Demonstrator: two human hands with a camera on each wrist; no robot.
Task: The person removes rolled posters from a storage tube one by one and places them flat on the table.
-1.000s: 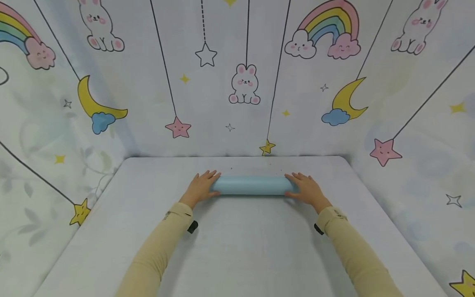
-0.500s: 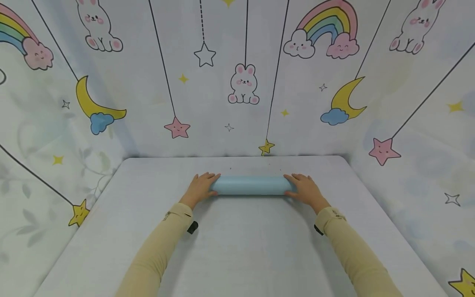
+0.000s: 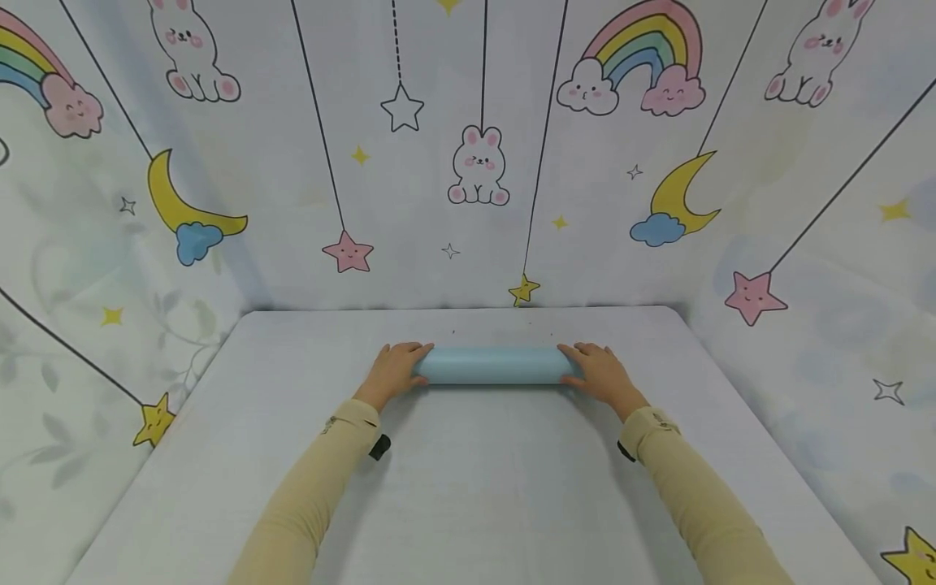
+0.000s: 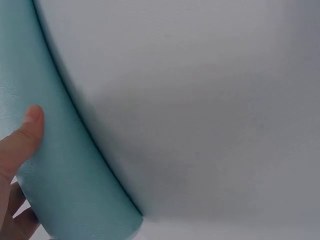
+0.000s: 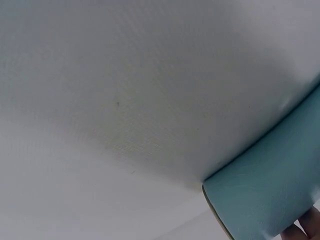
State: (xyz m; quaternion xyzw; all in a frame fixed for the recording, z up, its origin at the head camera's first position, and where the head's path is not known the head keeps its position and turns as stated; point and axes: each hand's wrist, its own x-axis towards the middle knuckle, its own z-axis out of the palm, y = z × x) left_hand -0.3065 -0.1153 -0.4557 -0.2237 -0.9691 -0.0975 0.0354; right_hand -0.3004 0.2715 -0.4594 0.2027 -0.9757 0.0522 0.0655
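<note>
A light-blue rolled-up mat (image 3: 497,366) lies crosswise on the white table, toward its far edge. At its left end my left hand (image 3: 395,374) grips it, with the thumb on the near side and the fingers over the top and far side. My right hand (image 3: 601,375) holds the right end in a mirrored way. In the left wrist view, the thumb (image 4: 31,127) lies along the mat's smooth surface. The right wrist view shows the mat's end (image 5: 260,195) with a thin tan edge, and a few fingertips (image 5: 311,223) at the corner. The hands cover both ends in the head view.
The white tabletop (image 3: 483,487) stretches from the mat toward me. Behind and at both sides hang white cloth walls (image 3: 409,187) printed with rabbits, stars, moons and rainbows. A small black object (image 3: 379,447) shows at the left wrist, and another black piece (image 3: 626,451) at the right.
The fingers of my left hand have come down slightly onto the mat. The head view has drifted a little; the mat and both hands stay nearly in place.
</note>
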